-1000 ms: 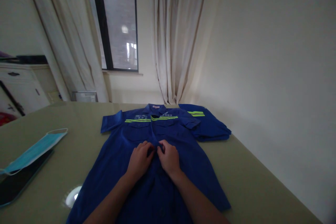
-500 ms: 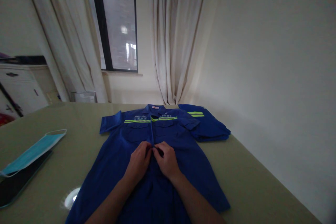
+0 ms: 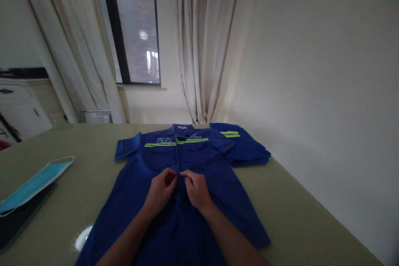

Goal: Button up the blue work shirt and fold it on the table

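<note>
A blue short-sleeved shirt (image 3: 162,158) with yellow-green stripes across the chest lies face up, its collar pointing away from me. My left hand (image 3: 162,188) pinches the front edge of the shirt just left of the middle opening. On the other side of that opening, my right hand (image 3: 195,188) has thumb and forefinger pressed together on the opposite front edge. The fingertips of both hands are close together below the chest pockets. Any button between them is too small to make out.
Folded blue clothing (image 3: 249,149) with a striped band touches the shirt's right sleeve. At the left of the green table (image 3: 299,216), a light blue mask (image 3: 37,185) rests on a dark flat object (image 3: 26,216). A wall borders the table's right side.
My fingertips have moved slightly apart at the opening, and the right hand's fingers have shifted their pinch. The whole view has shifted a little, with the table things appearing further left.
</note>
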{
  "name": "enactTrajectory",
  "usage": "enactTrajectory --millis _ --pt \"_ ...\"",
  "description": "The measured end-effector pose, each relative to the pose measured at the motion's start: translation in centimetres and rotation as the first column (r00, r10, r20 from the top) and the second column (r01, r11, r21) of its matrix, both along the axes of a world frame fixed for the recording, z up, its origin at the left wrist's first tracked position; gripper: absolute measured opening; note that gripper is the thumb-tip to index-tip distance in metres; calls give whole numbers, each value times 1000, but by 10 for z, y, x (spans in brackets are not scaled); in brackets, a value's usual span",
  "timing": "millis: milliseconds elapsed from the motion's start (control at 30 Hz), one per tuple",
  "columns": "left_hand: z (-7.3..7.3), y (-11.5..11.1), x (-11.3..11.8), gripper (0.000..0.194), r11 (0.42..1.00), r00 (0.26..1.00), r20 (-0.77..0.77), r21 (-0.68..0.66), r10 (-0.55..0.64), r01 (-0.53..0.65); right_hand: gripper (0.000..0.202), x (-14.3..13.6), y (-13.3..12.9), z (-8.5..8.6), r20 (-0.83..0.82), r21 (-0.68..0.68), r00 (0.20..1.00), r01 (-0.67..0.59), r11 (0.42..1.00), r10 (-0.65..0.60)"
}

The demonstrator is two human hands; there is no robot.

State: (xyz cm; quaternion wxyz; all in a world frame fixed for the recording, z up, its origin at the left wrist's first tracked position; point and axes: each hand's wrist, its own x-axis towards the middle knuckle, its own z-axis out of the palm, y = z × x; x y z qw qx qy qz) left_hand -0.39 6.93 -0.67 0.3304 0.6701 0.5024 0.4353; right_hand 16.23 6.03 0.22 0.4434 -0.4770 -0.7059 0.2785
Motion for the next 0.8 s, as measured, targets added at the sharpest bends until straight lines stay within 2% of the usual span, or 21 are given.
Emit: enactTrajectory --millis 167,333,467,567,667,733,800 --pt "-1 0 0 19 1000 1000 -7 1 -22 22 31 -1 2 -5 35 -14 999 41 999 -41" --pt "2 -1 0 23 1000 999 -40 27 -6 8 17 -5 6 -10 -19 -75 999 28 997 -30" --pt "1 0 -1 33 1000 999 -40 -2 -14 13 13 -4 6 -10 75 20 994 74 997 -75" --pt "-5 3 -2 30 999 998 49 -27 -41 42 13 -4 5 -8 121 65 986 105 992 -113" --pt "-9 5 -3 28 996 993 88 -39 -77 81 13 -4 4 -6 90 58 988 122 991 -127" --pt "-8 5 -3 24 996 996 35 -25 -86 87 12 -4 5 -5 53 40 990 126 991 -128" --pt "-6 3 -1 19 996 992 -86 -6 -91 91 11 -3 6 -6 28 6 990 136 991 -136"
